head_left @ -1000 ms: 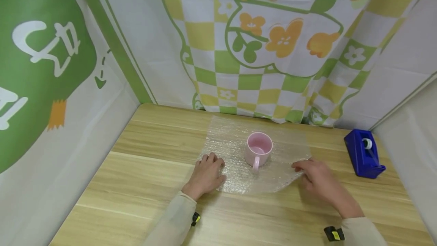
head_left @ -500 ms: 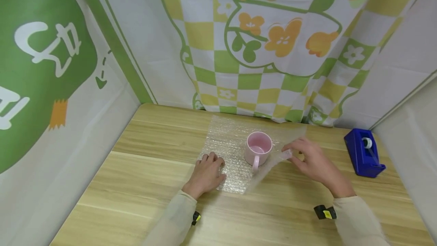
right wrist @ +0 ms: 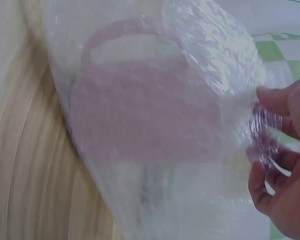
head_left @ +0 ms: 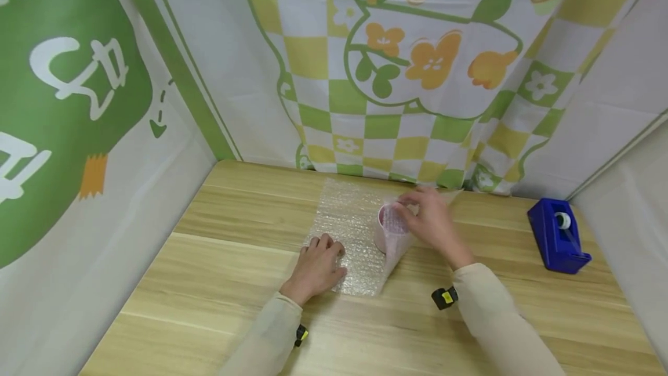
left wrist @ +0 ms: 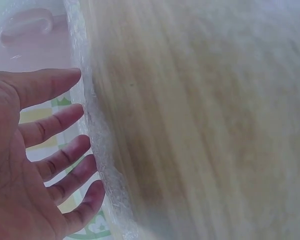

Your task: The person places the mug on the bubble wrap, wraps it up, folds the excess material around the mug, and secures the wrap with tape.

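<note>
Nearest: two pale sleeves (head_left: 490,306) reaching in over a wood-grain table (head_left: 209,283), a black band at each wrist. Left forearm angled forward, low; right forearm crosses inward and farther out.

Left hand (head_left: 315,268) next, palm down at the near left part of the bubble wrap (head_left: 352,219). Left wrist view: fingers apart, slightly bent, tips at the sheet's edge; nothing gripped.

Wrap: thin, clear, likely very light and floppy, a little slick, inclined to spring back. Best held by edge or corner, other side pinned flat.

Pink mug (head_left: 381,239) upright on the sheet, its right side under the raised flap, some left wall and rim bare. Probably ceramic: stiff, modestly heavy, smooth, breakable if knocked. Handle (right wrist: 140,26) shows through the film in the right wrist view; body or handle would both give a sound hold.

Right hand (head_left: 430,219) above the mug's right side, wrist bent inward, thumb and fingers pinching the flap's bunched edge.

Beyond, right: blue tape dispenser (head_left: 550,242), well apart from both hands. Farthest: checked, flowered curtain (head_left: 344,94).
</note>
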The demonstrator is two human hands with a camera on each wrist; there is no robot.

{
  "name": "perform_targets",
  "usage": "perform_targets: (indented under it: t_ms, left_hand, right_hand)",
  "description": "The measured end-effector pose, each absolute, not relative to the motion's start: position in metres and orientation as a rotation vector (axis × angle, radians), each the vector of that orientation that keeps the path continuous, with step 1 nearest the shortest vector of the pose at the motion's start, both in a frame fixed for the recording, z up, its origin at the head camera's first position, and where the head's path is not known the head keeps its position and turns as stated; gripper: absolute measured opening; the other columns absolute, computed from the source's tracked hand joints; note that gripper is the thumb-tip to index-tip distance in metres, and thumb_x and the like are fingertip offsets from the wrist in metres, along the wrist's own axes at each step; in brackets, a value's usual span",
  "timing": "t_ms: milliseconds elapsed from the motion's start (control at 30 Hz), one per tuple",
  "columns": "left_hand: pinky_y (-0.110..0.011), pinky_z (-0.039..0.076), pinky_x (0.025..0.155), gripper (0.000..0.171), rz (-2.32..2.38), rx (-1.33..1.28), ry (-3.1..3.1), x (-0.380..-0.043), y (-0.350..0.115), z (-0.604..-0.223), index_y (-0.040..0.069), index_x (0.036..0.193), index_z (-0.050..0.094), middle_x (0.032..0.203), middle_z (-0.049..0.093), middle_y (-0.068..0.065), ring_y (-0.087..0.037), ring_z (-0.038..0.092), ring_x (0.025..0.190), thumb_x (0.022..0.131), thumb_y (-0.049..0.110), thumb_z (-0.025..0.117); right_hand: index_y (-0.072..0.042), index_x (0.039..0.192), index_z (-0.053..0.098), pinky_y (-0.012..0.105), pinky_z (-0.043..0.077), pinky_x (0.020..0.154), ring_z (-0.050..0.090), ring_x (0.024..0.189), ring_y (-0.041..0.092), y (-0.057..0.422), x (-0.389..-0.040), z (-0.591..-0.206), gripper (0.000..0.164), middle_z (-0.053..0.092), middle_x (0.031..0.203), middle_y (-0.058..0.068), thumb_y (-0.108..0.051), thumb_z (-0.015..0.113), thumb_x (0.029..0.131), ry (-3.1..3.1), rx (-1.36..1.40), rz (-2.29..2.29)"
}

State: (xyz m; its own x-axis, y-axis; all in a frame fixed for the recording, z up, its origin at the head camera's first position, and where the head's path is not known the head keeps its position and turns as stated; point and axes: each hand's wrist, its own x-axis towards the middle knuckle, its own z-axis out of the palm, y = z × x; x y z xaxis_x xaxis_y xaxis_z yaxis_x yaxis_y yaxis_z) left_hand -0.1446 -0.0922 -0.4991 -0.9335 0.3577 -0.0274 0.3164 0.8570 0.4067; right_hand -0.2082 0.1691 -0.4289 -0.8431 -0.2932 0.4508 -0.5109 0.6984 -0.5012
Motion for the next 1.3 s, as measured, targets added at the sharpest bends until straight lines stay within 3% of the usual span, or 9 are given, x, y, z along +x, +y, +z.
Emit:
perform_targets:
  t_ms: [300, 1300]
  left_hand:
    - [-0.048, 0.045, 0.087, 0.036, 0.607, 0.526, 2.927, -0.143, -0.092, -0.501, 0.011, 0.118, 0.067, 0.116, 0.055, -0.011, -0.030, 0.050, 0.106, 0.089, 0.030, 0.076]
    - [-0.049, 0.044, 0.091, 0.037, 0.604, 0.520, 2.927, -0.143, -0.093, -0.504, 0.012, 0.120, 0.066, 0.118, 0.054, -0.009, -0.031, 0.050, 0.110, 0.090, 0.032, 0.075]
  right_hand:
    - [-0.003, 0.091, 0.077, 0.049, 0.045, 0.082, 0.055, 0.095, 0.033, 0.152, -0.217, -0.440, 0.016, 0.065, 0.096, 0.014, -0.017, 0.082, 0.084, -2.651, 0.477, 0.870]
    - [-0.005, 0.079, 0.076, 0.050, 0.040, 0.078, 0.055, 0.089, 0.034, 0.142, -0.223, -0.457, 0.017, 0.064, 0.082, 0.012, -0.016, 0.089, 0.076, -2.491, 0.454, 0.776]
